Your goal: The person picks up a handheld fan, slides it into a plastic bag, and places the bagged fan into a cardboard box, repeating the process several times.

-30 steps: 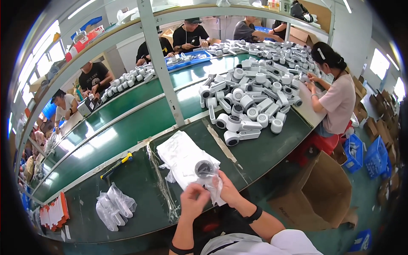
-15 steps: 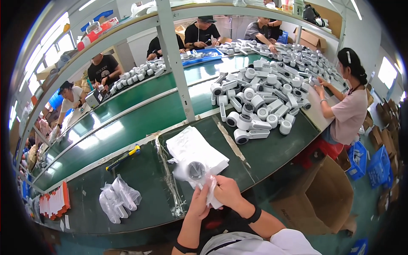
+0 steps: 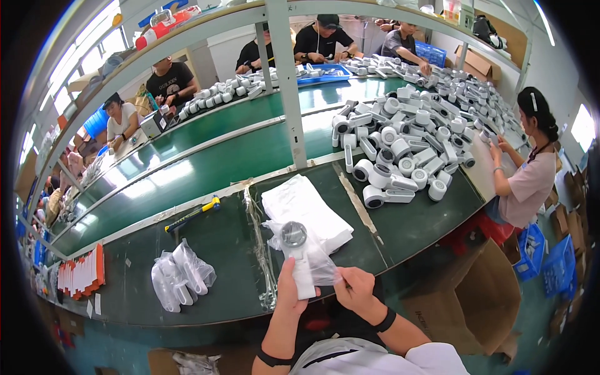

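Note:
My left hand (image 3: 289, 294) is wrapped round the lower handle of a white handheld fan (image 3: 303, 275), whose round grey-grilled head points away from me. A clear plastic bag (image 3: 322, 265) lies loosely about the fan and stretches out to its right. The bag's edge is pinched between the fingers of my right hand (image 3: 357, 290). Just beyond, a stack of white plastic bags (image 3: 312, 209) rests on the dark green table (image 3: 231, 275). Several bagged fans (image 3: 181, 276) lie to the left.
A big pile of unbagged fans (image 3: 406, 147) covers the table at the right, beside a seated co-worker (image 3: 528, 172). A yellow-and-black hammer (image 3: 192, 214) and orange-edged white cards (image 3: 82, 272) lie at left. A shelf post (image 3: 290, 106) rises ahead; a cardboard box (image 3: 465, 300) stands at right.
My hands have moved apart: the left stays on the fan's handle, while the right has drawn the bag's edge out to the right. The fan's head, blurred before, now shows sharply. The whole view has shifted.

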### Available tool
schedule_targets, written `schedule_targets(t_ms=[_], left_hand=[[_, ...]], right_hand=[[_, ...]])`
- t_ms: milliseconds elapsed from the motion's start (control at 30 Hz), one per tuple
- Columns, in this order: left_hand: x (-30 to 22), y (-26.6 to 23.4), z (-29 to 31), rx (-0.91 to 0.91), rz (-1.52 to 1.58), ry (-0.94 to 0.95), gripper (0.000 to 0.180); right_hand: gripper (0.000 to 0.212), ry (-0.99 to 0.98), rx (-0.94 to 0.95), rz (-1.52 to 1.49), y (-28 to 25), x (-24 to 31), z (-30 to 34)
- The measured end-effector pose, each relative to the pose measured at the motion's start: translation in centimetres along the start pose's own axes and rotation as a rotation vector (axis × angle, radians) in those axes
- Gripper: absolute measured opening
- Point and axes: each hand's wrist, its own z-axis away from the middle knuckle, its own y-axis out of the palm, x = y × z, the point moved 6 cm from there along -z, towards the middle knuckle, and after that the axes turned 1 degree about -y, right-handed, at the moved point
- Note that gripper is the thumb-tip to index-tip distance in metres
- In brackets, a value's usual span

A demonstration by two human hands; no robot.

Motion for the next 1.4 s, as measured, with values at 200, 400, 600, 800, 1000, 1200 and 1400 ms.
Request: schedule_targets(t_ms=[200,400,600,800,1000,1200,1400], left_hand=[[-0.9,0.4,0.8,0.046,-0.084,0.139,0.039],[-1.5,1.3,1.7,0.072,-0.162,0.190,0.036],[-0.9,1.0,2.0,-0.052,-0.165,0.303,0.029],[-1.8,0.6,2.3,-0.080,-0.028,0.269,0.035],[-1.6,0.7,2.6,0.022,0.166,0.156,0.040],[-2.8,-0.2,3.5,-0.019,0.098,0.237,0.037],[-8.5,-4.8,7.9,-0.244,-0.035,0.405,0.033]], right_hand=[[0.011,0.091,-0.055,-0.103,-0.6,-0.5,1.4],[0.037,0.149,-0.095,-0.377,-1.3,-0.3,0.6],[0.030,0.819,0.223,-0.680,3.6,-0.6,1.2],[0.012,0.589,0.206,-0.384,3.3,0.6,1.4],[0.006,0.340,0.077,-0.348,2.4,2.3,-0.1],[0.006,0.239,0.106,-0.289,1.9,2.9,-0.4],[0.011,0.311,0.301,-0.366,4.1,0.0,1.2]])
